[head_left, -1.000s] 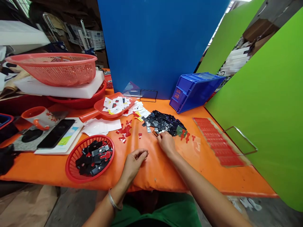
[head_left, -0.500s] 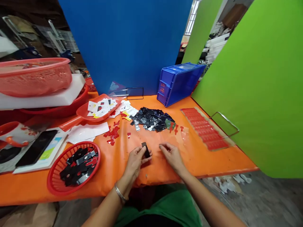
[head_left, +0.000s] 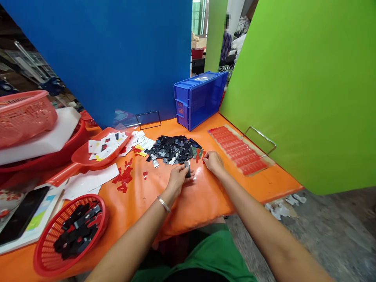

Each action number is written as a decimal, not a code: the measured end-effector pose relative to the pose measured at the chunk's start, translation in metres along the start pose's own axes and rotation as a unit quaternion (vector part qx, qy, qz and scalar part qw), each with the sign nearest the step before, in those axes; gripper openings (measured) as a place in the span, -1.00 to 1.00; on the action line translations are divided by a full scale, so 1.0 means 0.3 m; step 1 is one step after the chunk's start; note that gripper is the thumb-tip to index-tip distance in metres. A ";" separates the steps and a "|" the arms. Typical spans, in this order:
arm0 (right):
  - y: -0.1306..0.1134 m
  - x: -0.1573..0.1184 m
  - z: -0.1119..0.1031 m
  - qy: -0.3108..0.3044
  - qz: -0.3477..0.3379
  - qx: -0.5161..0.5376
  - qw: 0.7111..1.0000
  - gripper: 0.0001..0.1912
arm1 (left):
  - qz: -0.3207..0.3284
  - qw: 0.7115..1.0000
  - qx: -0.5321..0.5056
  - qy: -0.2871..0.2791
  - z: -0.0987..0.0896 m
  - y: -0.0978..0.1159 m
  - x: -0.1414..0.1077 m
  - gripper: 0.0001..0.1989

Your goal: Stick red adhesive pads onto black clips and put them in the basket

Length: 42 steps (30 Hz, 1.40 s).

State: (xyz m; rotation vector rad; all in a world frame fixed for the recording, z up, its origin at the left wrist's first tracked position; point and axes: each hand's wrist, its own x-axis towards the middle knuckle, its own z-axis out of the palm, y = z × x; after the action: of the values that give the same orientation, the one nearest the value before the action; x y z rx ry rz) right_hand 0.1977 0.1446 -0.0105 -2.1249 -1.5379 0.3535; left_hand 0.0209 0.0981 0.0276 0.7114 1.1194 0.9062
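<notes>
Between the fingers of my left hand is a small dark flat piece, held upright just in front of the pile of black pieces. My right hand is closed, its fingertips at the small red pieces on the right side of that pile. Whether a red piece is between those fingertips is too small to tell. A green piece lies beside them. More red cutouts are scattered to the left on the orange table.
A red basket of black pieces stands front left. Behind it are a phone, a red scoop with white pieces and stacked baskets. A blue bin stands at the back, a red sheet at right.
The view has turned to the right. Both hands have moved forward, closer to the pile, and my right hand has reached the red pieces. The dark piece has stayed in my left hand.
</notes>
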 end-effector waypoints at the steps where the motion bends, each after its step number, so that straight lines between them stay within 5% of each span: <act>1: 0.001 0.005 0.000 -0.007 0.003 -0.006 1.000 -0.97 | 0.000 1.000 0.012 -0.005 0.021 0.007 0.021 -0.86; 9: -0.001 -0.051 0.003 0.027 -0.035 -0.036 0.998 -0.86 | 0.031 0.998 0.046 -0.028 0.137 0.022 0.145 -0.93; 19: -0.006 -0.097 0.001 0.069 -0.077 -0.035 0.994 -0.87 | 0.029 0.998 0.054 0.004 0.146 -0.001 0.206 -0.89; 29: 0.023 -0.101 -0.017 0.165 -0.048 0.243 0.955 -0.86 | 0.022 0.998 0.063 0.014 0.162 0.009 0.207 -0.86; 35: -0.029 -0.181 -0.072 0.100 -0.040 0.396 0.912 -0.78 | 0.010 0.998 0.048 -0.034 0.122 0.039 0.093 -0.91; 42: -0.099 -0.421 -0.056 -0.062 -0.004 0.473 0.879 -0.74 | -0.104 0.992 -0.017 -0.067 -0.060 -0.054 -0.180 -0.74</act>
State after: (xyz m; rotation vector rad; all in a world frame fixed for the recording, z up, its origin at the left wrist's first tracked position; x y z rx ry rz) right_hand 0.1397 0.0290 0.0100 -1.3211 -1.0693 1.0125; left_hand -0.0013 0.0436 0.0322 0.6075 1.0350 0.6893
